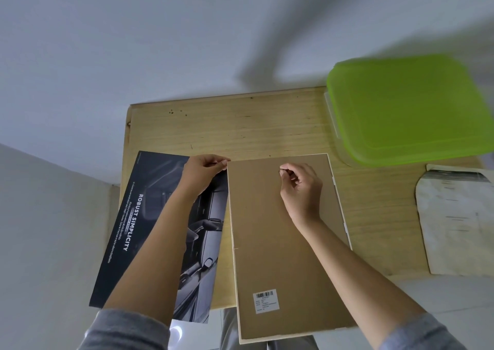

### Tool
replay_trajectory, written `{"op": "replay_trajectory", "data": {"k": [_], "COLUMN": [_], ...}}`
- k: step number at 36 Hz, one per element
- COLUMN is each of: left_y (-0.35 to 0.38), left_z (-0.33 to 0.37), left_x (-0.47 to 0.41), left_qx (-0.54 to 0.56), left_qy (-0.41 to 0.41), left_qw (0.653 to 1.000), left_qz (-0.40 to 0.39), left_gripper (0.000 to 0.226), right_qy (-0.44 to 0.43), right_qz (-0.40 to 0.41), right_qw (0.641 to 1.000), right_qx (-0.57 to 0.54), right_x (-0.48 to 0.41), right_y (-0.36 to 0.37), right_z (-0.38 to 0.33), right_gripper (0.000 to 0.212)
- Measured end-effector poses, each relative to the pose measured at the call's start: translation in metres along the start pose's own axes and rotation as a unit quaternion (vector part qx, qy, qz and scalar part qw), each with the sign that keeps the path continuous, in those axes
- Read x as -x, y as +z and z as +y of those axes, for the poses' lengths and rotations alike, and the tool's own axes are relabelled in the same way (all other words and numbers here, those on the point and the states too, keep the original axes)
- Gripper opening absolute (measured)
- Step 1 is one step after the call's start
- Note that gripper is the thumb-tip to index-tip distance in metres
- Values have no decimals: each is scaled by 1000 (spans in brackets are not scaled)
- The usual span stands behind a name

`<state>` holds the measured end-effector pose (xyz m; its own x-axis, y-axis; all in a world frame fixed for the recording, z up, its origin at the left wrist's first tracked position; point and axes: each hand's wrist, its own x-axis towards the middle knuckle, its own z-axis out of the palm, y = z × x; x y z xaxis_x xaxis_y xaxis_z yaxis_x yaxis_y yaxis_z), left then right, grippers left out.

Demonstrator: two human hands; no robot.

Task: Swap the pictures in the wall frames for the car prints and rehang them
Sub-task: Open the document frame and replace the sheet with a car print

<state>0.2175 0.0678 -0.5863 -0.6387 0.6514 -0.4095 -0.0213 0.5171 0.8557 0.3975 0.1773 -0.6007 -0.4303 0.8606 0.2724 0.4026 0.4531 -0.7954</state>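
We look down on the frame (pixel 283 242), which lies face down on the wooden table (pixel 240 130), its near end jutting past the table's near edge. What shows of it is a plain brown backing board with a thin pale rim running along its sides. Low on the board, toward the near end, sits a small white label (pixel 266 301) with a barcode on top and lines of print below it (too small for us to read).

Just left of the frame, partly under the left forearm, lies the car print (pixel 149 216): a dark, glossy sheet showing what looks like a vehicle's interior in greys and blacks. Along it runs "ROBUST SIMPLICITY" in white capitals, with a smaller boxed line and a further line of fine script beside it that we cannot make out. The print's near end also overhangs the table.

The left hand (pixel 204 172) has its grip on the frame's far left corner, thumb and fingertips pinching the edge there. The right hand (pixel 300 186) rests on the far part of the backing board with its grip clenched, thumb and forefinger tips together; whether anything sits between them we cannot tell.

At the far right stands a box with a bright green lid (pixel 409 109), blurred. Near it on the right lies a worn greyish paper (pixel 454 221) with faint, unreadable print.
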Motion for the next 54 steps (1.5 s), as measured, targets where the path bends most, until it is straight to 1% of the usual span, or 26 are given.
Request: {"op": "replay_trajectory", "data": {"k": [6,9,11,13,18,23,28,31,34,38,40,45,48,54], "left_y": [1,8,14,21,28,32,42,47,49,50,51,53,54,53], "left_z": [3,2,2,1,2,4,4,6,7,9,10,10,10,10], "left_x": [5,12,18,23,27,27,29,29,29,27,27,28,27,22], "left_qx": [14,28,21,11,14,49,89,100,109,114,112,103,87,53], "left_qy": [-10,-5,6,16,33,27,15,9,3,-2,-1,0,2,4], "left_qw": [1000,999,996,993,990,985,971,965,961,958,957,957,958,961], "left_qz": [1,46,88,113,133,161,223,243,253,264,267,272,274,271], "left_gripper": [15,17,19,22,28,28,25,24,24,23,23,22,20,21], "right_qy": [1,0,1,2,-6,-10,-2,-3,-5,59,91,119,133,134], "right_qz": [-5,-5,-5,-6,-2,-4,-34,-62,-53,12,30,-6,-8,-13], "right_qw": [1000,1000,1000,1000,1000,1000,999,998,999,998,994,992,991,991], "right_qx": [2,-2,-5,-10,-18,-14,-11,-22,-11,35,52,47,32,26], "right_x": [-1,-3,-4,-4,-5,-7,-10,-12,-11,1,9,19,17,15], "right_y": [1,1,2,2,1,3,6,-2,-24,-63,-78,-87,-86,-87], "right_z": [2,2,2,2,-1,-3,-2,-2,8,34,44,49,48,47], "right_gripper": [16,16,16,16,16,15,13,14,18,21,21,19,20,19]}}
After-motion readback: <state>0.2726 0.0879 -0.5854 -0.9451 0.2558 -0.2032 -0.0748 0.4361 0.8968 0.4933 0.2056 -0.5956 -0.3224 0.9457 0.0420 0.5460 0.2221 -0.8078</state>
